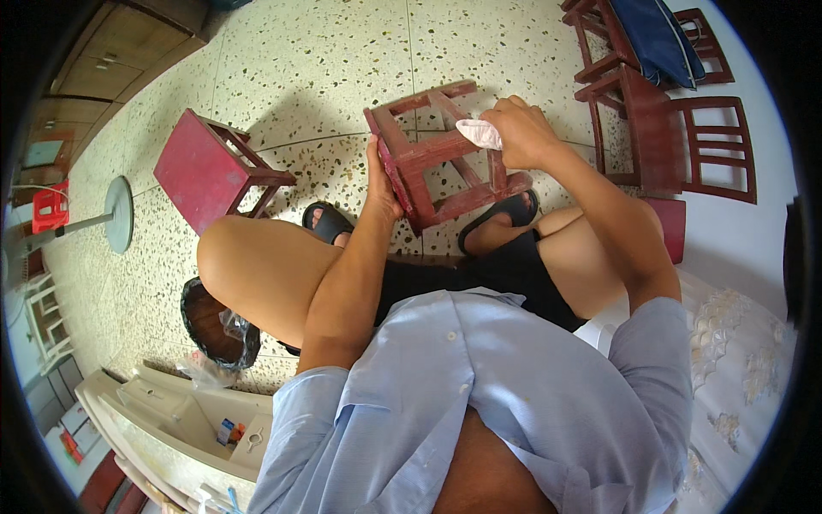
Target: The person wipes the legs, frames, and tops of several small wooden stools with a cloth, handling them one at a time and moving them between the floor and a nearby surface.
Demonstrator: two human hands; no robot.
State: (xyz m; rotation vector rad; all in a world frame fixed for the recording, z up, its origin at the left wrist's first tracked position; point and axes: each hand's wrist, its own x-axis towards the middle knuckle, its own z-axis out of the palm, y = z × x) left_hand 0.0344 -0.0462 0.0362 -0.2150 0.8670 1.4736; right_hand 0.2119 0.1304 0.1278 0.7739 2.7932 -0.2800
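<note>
A small red wooden stool (435, 152) is tipped on its side in front of my knees, its seat facing left and its worn legs pointing right. My left hand (383, 182) grips the seat's edge, with the fingers partly hidden behind it. In my right hand (519, 130) is a bunched pale pink cloth (479, 134), closed in the fingers and pressed against a leg of the stool near its far end.
A second red stool (212, 167) stands upright to the left. Below it is a bin with a black liner (218, 321). An open white drawer (193, 420) lies at lower left. Red wooden chairs (638, 128) line the right wall, one bearing a blue bag (655, 38).
</note>
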